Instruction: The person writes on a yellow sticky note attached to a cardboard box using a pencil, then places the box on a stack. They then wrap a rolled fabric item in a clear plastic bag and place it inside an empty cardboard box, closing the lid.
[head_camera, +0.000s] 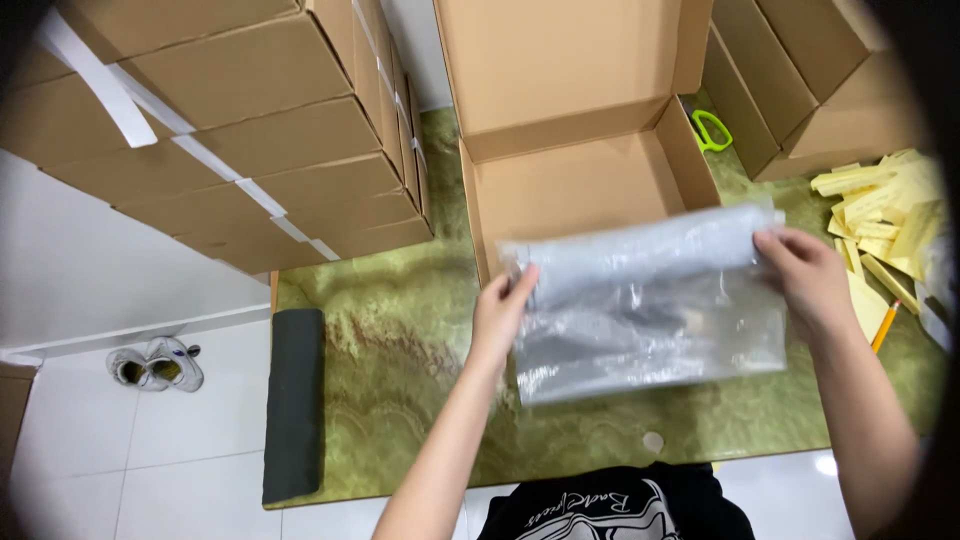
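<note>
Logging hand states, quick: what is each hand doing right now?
Left hand: closed on the left edge of the plastic bag.
Right hand: closed on its right edge.

a green marbled tabletop (400, 370) stands on a white tiled floor (150, 460). stacked cardboard boxes (250, 130) crowd its far left corner. white shoes (157, 364) lie on the tiles.

Single head cam, worn by person, looked steeply down from above onto green marbled tabletop (400, 380), close range, approx. arm's length. Faced fwd toward open cardboard box (590, 190) at far edge; white floor (120, 450) visible at left. Frame corners vignetted. No 2nd view.
</note>
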